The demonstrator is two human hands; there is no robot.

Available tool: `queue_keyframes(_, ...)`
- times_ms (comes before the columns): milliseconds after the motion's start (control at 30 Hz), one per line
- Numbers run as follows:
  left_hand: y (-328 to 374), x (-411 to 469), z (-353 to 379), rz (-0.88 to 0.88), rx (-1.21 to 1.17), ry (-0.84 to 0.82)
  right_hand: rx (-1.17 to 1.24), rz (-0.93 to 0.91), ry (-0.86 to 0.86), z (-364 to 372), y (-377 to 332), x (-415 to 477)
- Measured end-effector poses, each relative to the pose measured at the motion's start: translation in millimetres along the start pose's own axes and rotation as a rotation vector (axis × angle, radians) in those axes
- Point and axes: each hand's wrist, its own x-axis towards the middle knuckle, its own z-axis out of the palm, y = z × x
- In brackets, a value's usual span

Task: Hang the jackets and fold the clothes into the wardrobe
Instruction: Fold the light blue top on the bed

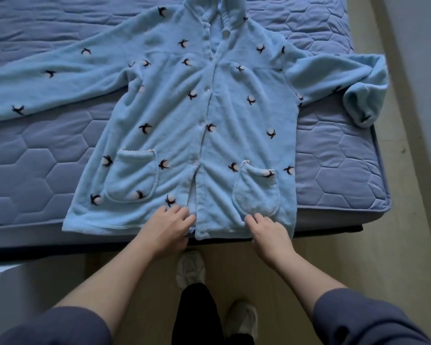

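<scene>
I'm pressing left grip (168,227) and right grip (269,232), fingers loose and holding nothing, on the jacket (209,108) hem. The sleeve (366,95) overhanging the bed (35,170) is threatening to drag it askew.

**A bedroom in a home, seen from the bedside.**

Just beyond the left hand (168,226) and the right hand (269,232) lies a bare mattress (60,165), blue-grey and quilted in hexagons, with no sheet on it. Its piped corner is off to the right of the right hand. A soft pale-blue fleece jacket (209,115) with buttons and two patch pockets is spread flat on it, the hem reaching both hands. Nearer than the hands, a pale wood-look floor (271,265) runs along the bed's side, where the person's light sneakers (190,267) stand. Far right of the right hand, the floor meets a plain pale wall (413,46).
</scene>
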Motion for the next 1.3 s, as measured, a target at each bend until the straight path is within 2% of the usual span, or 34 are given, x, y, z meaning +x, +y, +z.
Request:
queue_keyframes(167,32,22,0,-0.050,0.023,0.073,0.236,-0.124,0.034,-11,3,-3)
queue_keyframes(233,30,29,-2,-0.009,0.069,0.123,0.229,-0.144,0.023,-13,9,-6)
queue_keyframes(267,28,31,-1,0.025,0.083,0.097,0.201,-0.132,-0.014,-12,14,-7)
queue_keyframes(333,23,30,-1,0.077,0.101,-0.048,0.089,-0.125,-0.189,-10,25,-11)
queue_keyframes(400,21,27,-4,0.021,0.060,-0.289,-0.005,-0.129,-0.333,-7,34,-17)
queue_keyframes(500,17,29,-10,-0.124,-0.100,-0.585,0.099,0.005,-0.342,-14,43,-25)
queue_keyframes(600,15,38,-31,-0.223,-0.258,-0.690,0.185,0.104,-0.325,-42,57,-23)
queue_keyframes(700,13,53,-60,-0.282,-0.288,-0.672,0.222,0.180,-0.323,-88,76,-8)
queue_keyframes(833,14,96,-115,-0.268,-0.292,-0.575,0.345,0.299,-0.256,-152,110,18)
queue_keyframes(1033,25,182,-186,-0.368,-0.385,-0.488,0.429,0.360,-0.218,-207,186,54)
queue_keyframes(1167,40,223,-222,-0.515,-0.527,-0.354,0.499,0.336,-0.236,-229,235,64)
queue_keyframes(1300,64,254,-251,-0.681,-0.789,-0.198,0.538,0.352,-0.254,-253,286,57)
